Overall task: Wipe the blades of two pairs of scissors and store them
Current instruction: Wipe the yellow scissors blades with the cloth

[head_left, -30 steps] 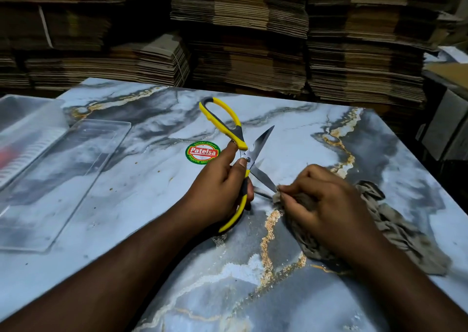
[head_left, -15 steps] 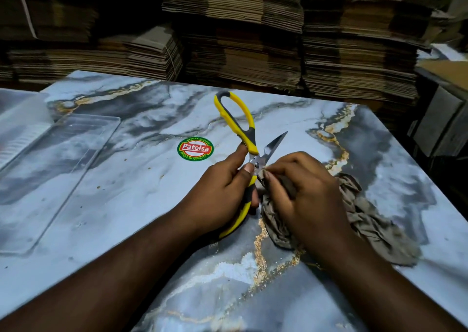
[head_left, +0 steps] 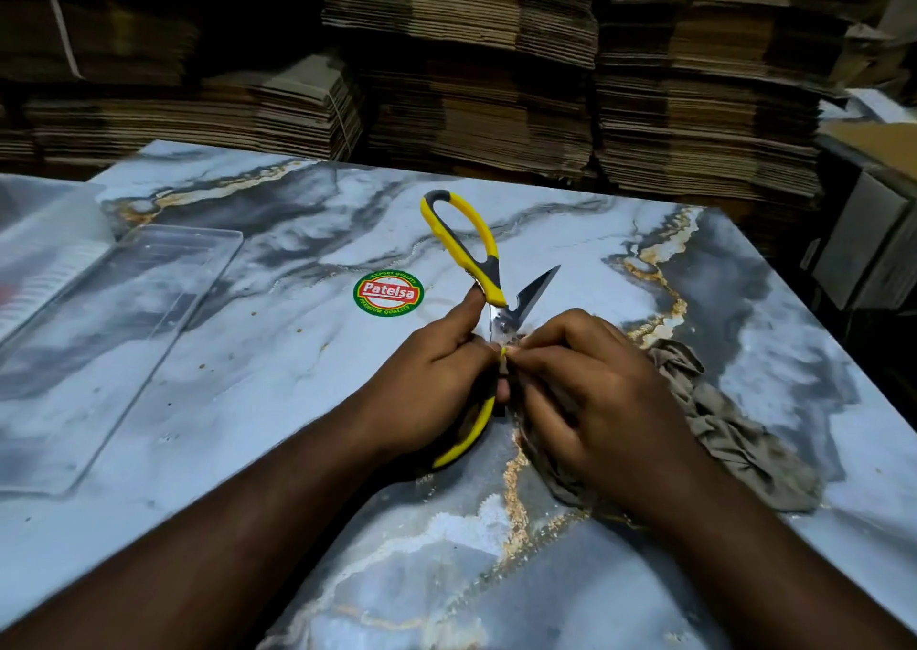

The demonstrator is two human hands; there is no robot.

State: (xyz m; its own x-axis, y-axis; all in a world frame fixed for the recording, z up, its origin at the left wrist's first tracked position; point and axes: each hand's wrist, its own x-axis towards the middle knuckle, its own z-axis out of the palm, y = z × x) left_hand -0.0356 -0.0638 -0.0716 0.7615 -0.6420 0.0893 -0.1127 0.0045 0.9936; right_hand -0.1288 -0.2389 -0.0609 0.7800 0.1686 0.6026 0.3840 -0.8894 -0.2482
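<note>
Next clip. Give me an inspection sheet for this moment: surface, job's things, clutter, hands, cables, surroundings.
Surface: marble-pattern table, with small crumbs and a round Patelsa sticker.
Job's things: one pair of yellow-handled scissors, blades spread open; grey-brown cloth bunched on the table under the right hand. A second pair is not seen.
Clutter: clear plastic tray lying flat at the left; a clear container at the far left edge, its contents unclear.
Hands: left hand grips the scissors by the lower handle; right hand pinches the cloth at the lower blade near the pivot.
Cables: nothing seen.
Surroundings: stacks of flattened cardboard behind the table; a grey box at the right.
</note>
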